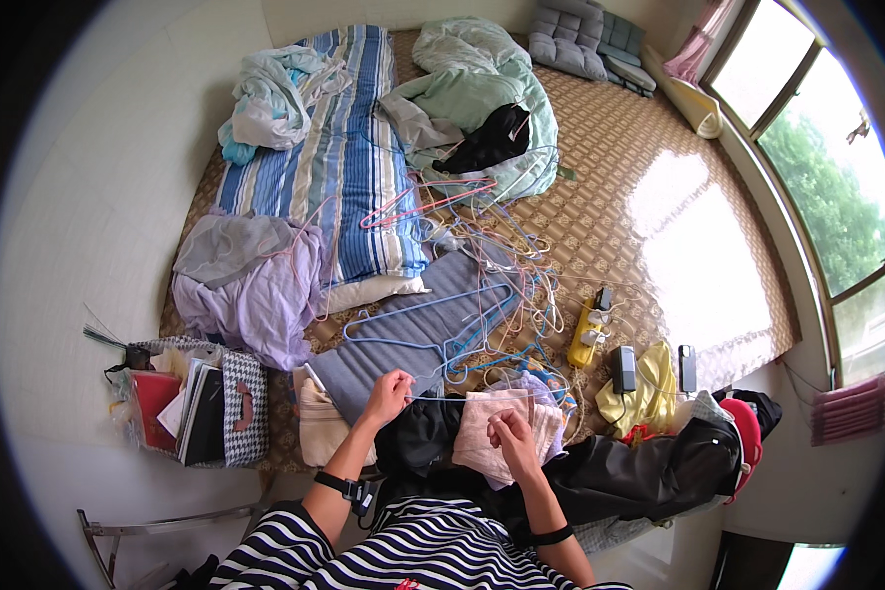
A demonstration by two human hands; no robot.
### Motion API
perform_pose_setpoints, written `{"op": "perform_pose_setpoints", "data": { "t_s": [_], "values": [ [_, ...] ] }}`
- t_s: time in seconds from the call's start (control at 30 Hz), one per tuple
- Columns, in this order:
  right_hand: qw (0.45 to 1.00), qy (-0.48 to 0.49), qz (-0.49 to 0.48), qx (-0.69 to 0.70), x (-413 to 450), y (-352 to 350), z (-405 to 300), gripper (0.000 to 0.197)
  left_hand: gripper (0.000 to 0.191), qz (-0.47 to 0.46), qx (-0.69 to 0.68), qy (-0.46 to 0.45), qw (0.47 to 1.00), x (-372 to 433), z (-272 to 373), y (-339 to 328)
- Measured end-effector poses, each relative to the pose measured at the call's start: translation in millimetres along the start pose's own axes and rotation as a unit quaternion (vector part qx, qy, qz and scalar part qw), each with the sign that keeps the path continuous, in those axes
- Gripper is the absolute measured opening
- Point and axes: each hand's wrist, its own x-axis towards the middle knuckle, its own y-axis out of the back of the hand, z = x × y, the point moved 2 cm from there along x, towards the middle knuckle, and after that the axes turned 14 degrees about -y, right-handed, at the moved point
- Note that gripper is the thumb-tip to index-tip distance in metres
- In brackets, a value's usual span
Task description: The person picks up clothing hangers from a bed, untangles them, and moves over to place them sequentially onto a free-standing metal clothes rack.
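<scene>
My left hand point(391, 396) pinches the left corner of a pale blue wire hanger point(479, 399), whose long bar runs right across a folded pink towel point(476, 431). Over that towel my right hand point(513, 436) is held with curled fingers; whether anything thin is in them is hard to see. Just beyond the hands a blue hanger point(398, 341) lies on a grey folded mat point(383, 361). Black cloth point(420, 435) is bunched below my left hand. A tangle of coloured hangers point(512, 254) spreads farther back.
A yellow power strip point(581, 339) with plugs and cords sits right of the hangers. Beyond it lies a smartphone point(686, 369). To the left stands a houndstooth bag point(245, 402) of books and papers beside lilac cloth point(265, 310). A striped mattress point(354, 169) and green quilt point(479, 88) lie behind.
</scene>
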Motion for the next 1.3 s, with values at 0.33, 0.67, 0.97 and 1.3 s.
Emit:
{"op": "perform_pose_setpoints", "data": {
  "t_s": [0.33, 0.67, 0.97, 1.3],
  "values": [
    [1.000, 0.003, 0.000, 0.019, -2, 4, 6, 0.011, 0.021, -0.010, 0.023, -0.027, 0.999, 14, -26, -6],
    [0.950, 0.029, 0.237, 0.199, 36, 76, 29, 0.013, 0.021, -0.032, 0.002, -0.018, 0.999, 27, -19, -2],
    [0.849, 0.090, 0.457, 0.249, 55, 152, 41, 0.034, 0.019, -0.042, -0.004, -0.012, 0.999, 30, -17, 3],
    [0.879, 0.092, 0.307, 0.353, 50, 158, 25, 0.014, 0.018, -0.062, -0.018, -0.006, 0.998, 36, -22, 2]
  ]
}}
